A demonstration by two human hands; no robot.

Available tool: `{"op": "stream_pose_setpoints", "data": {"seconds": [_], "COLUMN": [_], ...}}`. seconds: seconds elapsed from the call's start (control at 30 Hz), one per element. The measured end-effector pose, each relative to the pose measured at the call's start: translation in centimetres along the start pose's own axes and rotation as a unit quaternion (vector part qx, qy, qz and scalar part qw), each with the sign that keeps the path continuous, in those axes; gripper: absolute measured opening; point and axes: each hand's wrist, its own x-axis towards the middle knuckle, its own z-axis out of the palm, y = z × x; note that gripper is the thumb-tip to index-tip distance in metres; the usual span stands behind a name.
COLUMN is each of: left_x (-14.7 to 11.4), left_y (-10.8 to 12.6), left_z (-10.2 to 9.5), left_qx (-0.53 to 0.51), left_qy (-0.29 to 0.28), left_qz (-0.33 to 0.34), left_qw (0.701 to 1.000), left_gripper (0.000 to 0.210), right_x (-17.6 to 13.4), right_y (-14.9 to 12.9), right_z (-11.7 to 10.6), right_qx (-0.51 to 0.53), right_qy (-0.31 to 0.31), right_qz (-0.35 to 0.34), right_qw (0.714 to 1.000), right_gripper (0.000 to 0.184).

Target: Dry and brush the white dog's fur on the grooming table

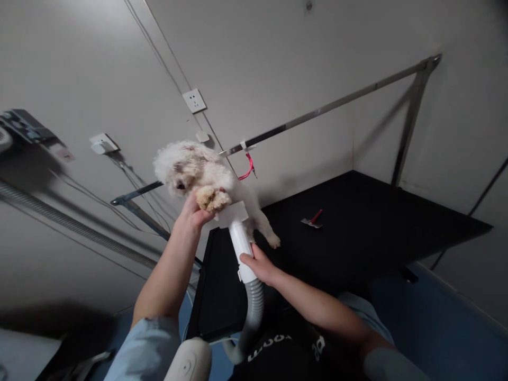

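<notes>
A white curly-haired dog [222,172] is upright at the left end of a black grooming table [337,238]. My left hand [194,211] is closed around one of its front paws [213,200], which has tan fur and is held up below the head. In my right hand [260,263] is the white handle of a pet dryer [240,241]. Its wide flat nozzle points up at the dog, close beside the raised paw. From the handle's lower end a grey ribbed hose [254,304] curves down. One of the dog's legs [268,230] reaches the table top.
A red-handled grooming rake [313,219] lies on the table. Behind the dog runs a metal bar [325,108] with a red loop [249,166] hanging from it. Wall sockets [194,100], cables and another grey hose [79,222] are at the left.
</notes>
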Motion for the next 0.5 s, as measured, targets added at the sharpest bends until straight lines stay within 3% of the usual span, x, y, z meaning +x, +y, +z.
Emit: {"op": "stream_pose_setpoints", "data": {"seconds": [0.13, 0.3, 0.5], "left_x": [-0.3, -1.2, -2.1], "left_y": [1.8, 2.6, 2.7], "left_z": [0.3, 0.3, 0.2], "left_qx": [-0.015, -0.024, -0.035], "left_qy": [-0.042, -0.072, -0.060], "left_qz": [0.031, 0.058, 0.051], "left_qw": [0.999, 0.995, 0.996], "left_gripper": [0.023, 0.027, 0.027], "right_x": [-1.0, -2.7, -3.9], "right_y": [-0.4, -0.9, -1.1], "right_z": [1.1, 2.1, 2.9], "right_qx": [0.019, 0.033, 0.039], "right_qy": [0.009, -0.012, -0.002], "right_qz": [0.066, 0.007, 0.060], "right_qw": [0.998, 0.999, 0.997], "right_gripper": [0.033, 0.040, 0.043]}}
